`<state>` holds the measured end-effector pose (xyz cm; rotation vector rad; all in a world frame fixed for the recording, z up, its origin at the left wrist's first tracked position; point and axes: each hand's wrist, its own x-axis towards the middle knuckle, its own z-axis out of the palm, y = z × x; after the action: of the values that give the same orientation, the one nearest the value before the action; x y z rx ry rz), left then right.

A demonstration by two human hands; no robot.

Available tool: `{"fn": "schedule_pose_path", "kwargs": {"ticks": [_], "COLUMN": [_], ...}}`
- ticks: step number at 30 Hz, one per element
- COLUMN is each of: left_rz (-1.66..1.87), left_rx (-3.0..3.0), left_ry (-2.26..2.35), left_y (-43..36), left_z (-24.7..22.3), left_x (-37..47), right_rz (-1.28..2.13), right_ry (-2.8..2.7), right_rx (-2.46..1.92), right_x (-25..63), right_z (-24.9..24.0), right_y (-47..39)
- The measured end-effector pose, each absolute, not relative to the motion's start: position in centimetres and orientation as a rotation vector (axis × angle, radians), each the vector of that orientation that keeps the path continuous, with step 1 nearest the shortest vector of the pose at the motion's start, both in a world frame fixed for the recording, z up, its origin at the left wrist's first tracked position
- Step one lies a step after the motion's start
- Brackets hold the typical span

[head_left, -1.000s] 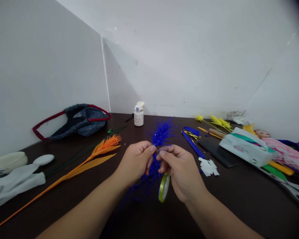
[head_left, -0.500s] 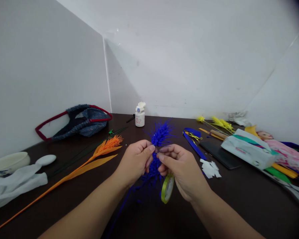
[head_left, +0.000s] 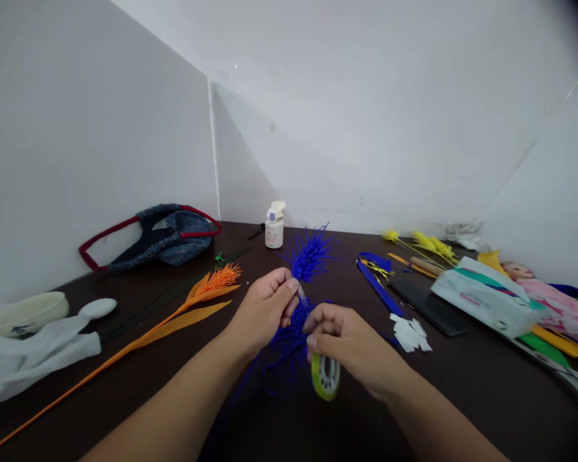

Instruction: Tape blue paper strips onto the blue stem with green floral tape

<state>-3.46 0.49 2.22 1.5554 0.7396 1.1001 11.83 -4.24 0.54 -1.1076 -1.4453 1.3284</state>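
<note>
My left hand is closed in a pinch at the base of a spiky blue wheat-like head, which points away from me. A short pale strip of tape stretches from its fingertips toward my right hand. The fingers of my right hand are curled round a yellow-green tape roll, which hangs below them. More blue spiky material lies under and between both hands; its stem runs down toward the near edge, dim and partly hidden by my left forearm.
To the left lie an orange wheat stalk, a denim bag, a bowl and a white spoon. A bottle stands behind. White scraps, a black slab, a plastic packet and a doll lie right.
My right hand has moved down and away from my left hand, with the tape roll, and a pale strip now shows between them. The view has shifted slightly.
</note>
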Motion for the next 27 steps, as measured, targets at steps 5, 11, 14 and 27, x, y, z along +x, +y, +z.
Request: {"fn": "schedule_pose_path", "kwargs": {"ticks": [5, 11, 14, 27], "left_rz": [1.261, 1.351, 1.249, 1.238], "left_rx": [1.512, 1.129, 0.957, 0.742], "left_ry": [0.663, 0.625, 0.509, 0.363], "left_y": [1.1, 0.7, 0.6, 1.0], "left_z": [2.2, 1.6, 0.9, 0.3], "left_x": [-3.6, -2.4, -1.8, -1.7], "right_rz": [1.154, 0.940, 0.852, -0.095], "right_ry": [-1.327, -1.431, -1.588, -2.050], "right_rx": [-1.048, -0.966, -0.971, -0.986], "right_x": [12.5, 8.3, 5.6, 3.9], "right_z": [1.5, 3.3, 3.1, 1.5], "right_y": [-5.9, -8.0, -8.0, -6.8]}}
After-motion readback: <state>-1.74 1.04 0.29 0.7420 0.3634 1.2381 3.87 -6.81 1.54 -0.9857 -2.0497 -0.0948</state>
